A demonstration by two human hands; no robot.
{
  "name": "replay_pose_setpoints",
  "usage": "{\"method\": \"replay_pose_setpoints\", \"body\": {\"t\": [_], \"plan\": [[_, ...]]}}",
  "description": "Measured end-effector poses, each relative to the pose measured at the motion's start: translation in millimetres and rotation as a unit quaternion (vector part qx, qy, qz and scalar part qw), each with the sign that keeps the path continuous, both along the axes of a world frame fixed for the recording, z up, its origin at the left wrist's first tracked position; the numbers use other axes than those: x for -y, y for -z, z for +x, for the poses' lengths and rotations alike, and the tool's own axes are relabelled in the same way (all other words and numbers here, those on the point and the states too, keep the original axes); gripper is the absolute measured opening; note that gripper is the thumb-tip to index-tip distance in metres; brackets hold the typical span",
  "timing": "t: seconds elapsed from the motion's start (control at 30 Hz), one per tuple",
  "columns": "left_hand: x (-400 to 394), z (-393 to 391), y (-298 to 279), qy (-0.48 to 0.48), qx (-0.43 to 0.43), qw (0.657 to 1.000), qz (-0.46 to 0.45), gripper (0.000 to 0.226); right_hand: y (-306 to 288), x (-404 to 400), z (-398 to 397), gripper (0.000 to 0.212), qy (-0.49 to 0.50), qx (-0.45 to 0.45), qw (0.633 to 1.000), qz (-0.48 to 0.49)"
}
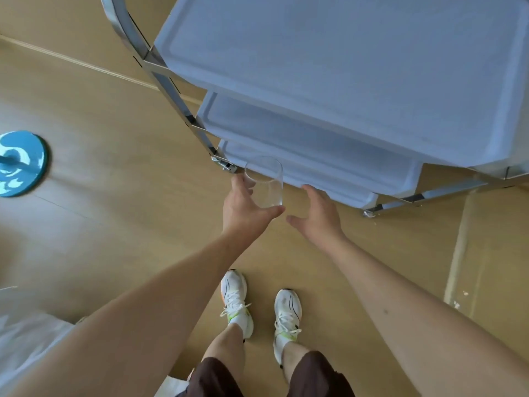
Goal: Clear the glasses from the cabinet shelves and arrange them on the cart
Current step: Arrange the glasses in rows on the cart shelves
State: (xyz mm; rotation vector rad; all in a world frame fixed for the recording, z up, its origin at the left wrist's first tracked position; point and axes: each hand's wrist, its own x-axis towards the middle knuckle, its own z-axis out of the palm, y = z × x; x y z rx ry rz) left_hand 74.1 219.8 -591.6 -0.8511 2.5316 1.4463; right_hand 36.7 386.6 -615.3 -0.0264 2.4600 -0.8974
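A clear straight-sided glass [265, 182] is upright in my left hand [245, 204], whose thumb and fingers curl round its lower part. It hovers at the front left corner of the cart's lowest grey tray [323, 179]. My right hand [316, 214] is beside the glass with fingers extended, touching the front lip of that lowest tray and holding nothing. The cart [343, 67] has three stacked grey trays in a chrome frame; all three look bare. The cabinet is out of view.
A chrome cart leg with a caster [226, 164] stands just left of the glass. A blue round stand base [20, 163] lies on the wooden floor at the left. My feet in white sneakers [260, 305] stand below my hands.
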Motion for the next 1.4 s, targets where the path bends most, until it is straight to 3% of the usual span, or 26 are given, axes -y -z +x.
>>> {"method": "replay_pose_setpoints", "body": {"t": [0.37, 0.9, 1.4], "plan": [[23.5, -85.3, 71.8, 0.018, -0.067, 0.998, 0.003, 0.084, 70.0, 11.2, -67.9, 0.077, 0.002, -0.101, 0.994, 0.032], [12.9, -183.1, 133.3, 0.096, -0.203, 0.974, -0.016, 0.085, 128.6, -8.9, -134.1, 0.059, 0.049, -0.279, 0.953, 0.110], [7.2, -213.8, 185.8, 0.110, -0.296, 0.949, -0.004, 0.090, 183.1, 1.0, -142.8, 0.059, 0.080, -0.335, 0.930, 0.126]]}}
